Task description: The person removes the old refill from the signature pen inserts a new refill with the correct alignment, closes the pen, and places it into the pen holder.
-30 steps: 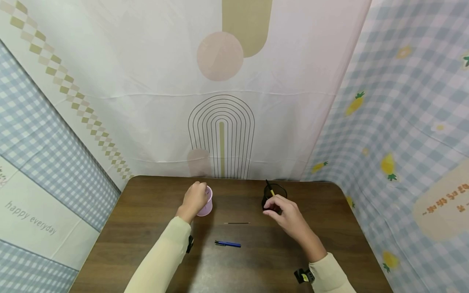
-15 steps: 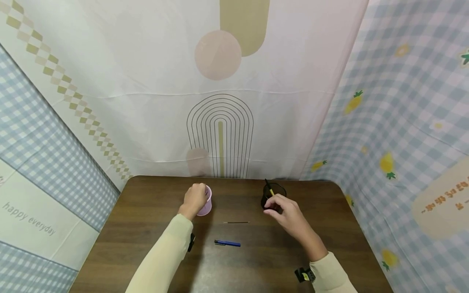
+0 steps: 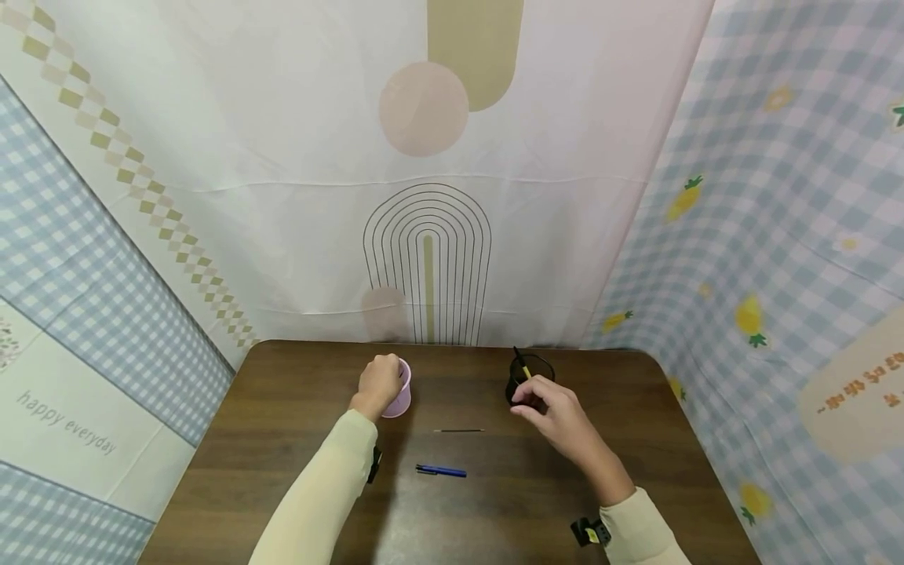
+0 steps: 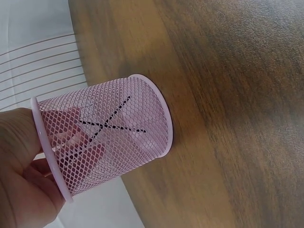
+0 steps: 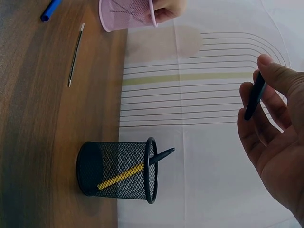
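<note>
In the head view my left hand [image 3: 380, 386] reaches over the rim of a pink mesh pen holder [image 4: 147, 114]. Its fingers are inside, seen through the mesh in the left wrist view. Two thin black sticks [image 4: 114, 127] cross within; whether the fingers pinch one is unclear. My right hand [image 5: 280, 137] holds a short black tapered piece [image 5: 255, 97], like part of a pen, between thumb and fingers. It is above and in front of a black mesh pen holder [image 5: 114, 171], where a yellow-and-black pen [image 5: 126, 176] leans with its black end past the rim.
On the brown table [image 3: 297, 447], between the two holders, lies a thin pen refill [image 3: 459, 430]. Nearer the front is a blue pen [image 3: 441, 471] with a clip. A patterned cloth [image 3: 318, 259] hangs behind the table's back edge.
Almost nothing differs. Both hands keep their places at the two holders, and the whole picture shifts slightly with the head.
</note>
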The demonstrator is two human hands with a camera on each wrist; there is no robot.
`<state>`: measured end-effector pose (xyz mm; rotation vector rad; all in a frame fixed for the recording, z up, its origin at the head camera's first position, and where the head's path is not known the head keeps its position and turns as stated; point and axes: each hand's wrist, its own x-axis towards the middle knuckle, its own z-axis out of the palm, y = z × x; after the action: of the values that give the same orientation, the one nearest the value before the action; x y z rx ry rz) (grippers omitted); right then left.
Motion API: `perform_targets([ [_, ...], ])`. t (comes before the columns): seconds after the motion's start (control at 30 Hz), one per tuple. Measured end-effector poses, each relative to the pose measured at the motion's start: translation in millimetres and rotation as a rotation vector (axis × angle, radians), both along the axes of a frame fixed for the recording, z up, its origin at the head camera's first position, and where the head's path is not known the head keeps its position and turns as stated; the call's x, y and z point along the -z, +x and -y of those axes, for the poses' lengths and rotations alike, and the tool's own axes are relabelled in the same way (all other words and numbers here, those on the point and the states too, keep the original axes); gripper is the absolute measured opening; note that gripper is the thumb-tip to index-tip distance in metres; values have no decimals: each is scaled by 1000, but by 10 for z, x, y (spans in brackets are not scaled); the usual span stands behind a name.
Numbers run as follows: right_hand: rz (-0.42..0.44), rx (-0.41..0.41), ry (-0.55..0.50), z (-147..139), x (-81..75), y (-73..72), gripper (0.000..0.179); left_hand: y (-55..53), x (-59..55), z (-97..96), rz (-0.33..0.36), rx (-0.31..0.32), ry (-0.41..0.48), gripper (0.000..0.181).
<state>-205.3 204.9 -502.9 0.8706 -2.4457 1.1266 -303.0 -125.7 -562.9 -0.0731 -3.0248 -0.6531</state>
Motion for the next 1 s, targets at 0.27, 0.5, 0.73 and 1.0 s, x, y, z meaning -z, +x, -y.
perform_targets([
  [0.27, -6, 3, -1, -10, -5, -3, 22, -9, -18, -3, 24, -10, 1, 22],
  [0.5, 4, -1, 1, -14, -8, 10, 24, -31, -6, -3, 41, -2, -23, 20],
  [0.73, 3, 0, 2, -19, -13, 11, 24, -47, -4, -15, 56, 9, -25, 19],
  [1.0, 28, 9, 4, -24, -12, 11, 22, -63, -8, -17, 68, 15, -18, 13],
])
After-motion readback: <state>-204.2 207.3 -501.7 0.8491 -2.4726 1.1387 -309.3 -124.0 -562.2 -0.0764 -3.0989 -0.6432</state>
